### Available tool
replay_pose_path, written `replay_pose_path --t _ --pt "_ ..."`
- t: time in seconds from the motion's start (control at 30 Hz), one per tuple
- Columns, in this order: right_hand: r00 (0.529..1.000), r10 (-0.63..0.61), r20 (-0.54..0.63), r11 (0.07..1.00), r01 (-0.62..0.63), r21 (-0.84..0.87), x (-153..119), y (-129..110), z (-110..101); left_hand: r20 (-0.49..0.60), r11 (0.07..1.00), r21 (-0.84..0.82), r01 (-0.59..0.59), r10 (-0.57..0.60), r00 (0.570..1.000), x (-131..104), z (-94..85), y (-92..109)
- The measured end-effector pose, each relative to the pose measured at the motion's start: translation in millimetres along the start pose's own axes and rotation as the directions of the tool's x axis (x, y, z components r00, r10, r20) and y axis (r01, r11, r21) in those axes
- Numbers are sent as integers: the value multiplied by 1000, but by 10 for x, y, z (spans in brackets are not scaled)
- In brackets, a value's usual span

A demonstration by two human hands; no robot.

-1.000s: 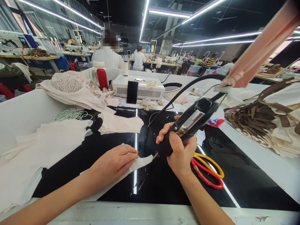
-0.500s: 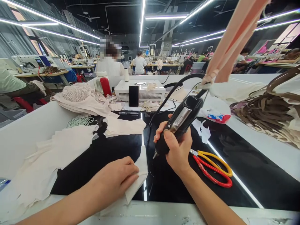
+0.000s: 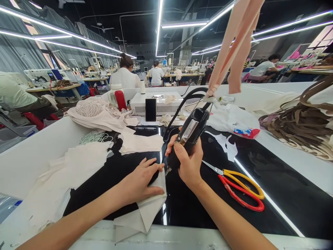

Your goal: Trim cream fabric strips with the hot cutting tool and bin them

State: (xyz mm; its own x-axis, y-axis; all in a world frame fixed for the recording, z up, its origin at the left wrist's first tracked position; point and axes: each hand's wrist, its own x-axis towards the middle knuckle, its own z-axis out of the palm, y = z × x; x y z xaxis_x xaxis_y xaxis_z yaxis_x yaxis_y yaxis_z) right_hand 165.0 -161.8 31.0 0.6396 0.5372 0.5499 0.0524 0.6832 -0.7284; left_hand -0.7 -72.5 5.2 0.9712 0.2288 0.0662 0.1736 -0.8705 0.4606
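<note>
My left hand (image 3: 144,182) lies with its fingers spread on a folded pale cloth piece (image 3: 153,205) at the front of the black work surface (image 3: 192,208). In my right hand (image 3: 189,159) is a black handheld tool (image 3: 191,133) with a metal plate, its tip pointing down beside the cloth's right edge. A black cable and pink fabric strips (image 3: 231,48) rise from the tool's top. Scissors (image 3: 241,185) with red and yellow handles lie right of my right hand. Another stack of pale cloth (image 3: 142,143) rests beyond my left hand.
Pale cloth pieces (image 3: 70,170) and green cord (image 3: 96,137) are on the left. A phone (image 3: 151,109) leans on a white box (image 3: 135,100), near a red bottle (image 3: 120,100). Brown straps (image 3: 293,118) are heaped at right. Several people sit farther back.
My left hand has opened its fingers and now lies flatter on the cloth, whose lower folds show more. The tool has moved left and its tip is nearer the cloth.
</note>
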Motion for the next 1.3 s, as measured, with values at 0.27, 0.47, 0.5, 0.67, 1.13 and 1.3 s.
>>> replay_pose_path --t 0.27,0.47,0.5,0.67,1.13,1.3 --pt "1000 12 19 1000 -12 0 -5 25 56 -2 1000 12 0 0 1000 -29 -16 3" --pt "1000 6 8 1000 -6 -6 3 7 58 -11 998 52 -24 24 1000 -41 -7 -46" --pt "1000 3 5 1000 -3 -5 8 3 57 -8 998 52 -24 24 1000 -40 -12 -45" --pt "1000 -7 -18 1000 7 -4 29 0 46 41 999 52 -10 7 999 -14 -60 -1" --pt "1000 10 -27 1000 -10 -5 38 -18 82 162 993 104 61 -77 984 33 -176 87" --pt "999 9 -38 1000 -10 -29 39 -4 86 185 987 141 73 -99 978 53 -199 104"
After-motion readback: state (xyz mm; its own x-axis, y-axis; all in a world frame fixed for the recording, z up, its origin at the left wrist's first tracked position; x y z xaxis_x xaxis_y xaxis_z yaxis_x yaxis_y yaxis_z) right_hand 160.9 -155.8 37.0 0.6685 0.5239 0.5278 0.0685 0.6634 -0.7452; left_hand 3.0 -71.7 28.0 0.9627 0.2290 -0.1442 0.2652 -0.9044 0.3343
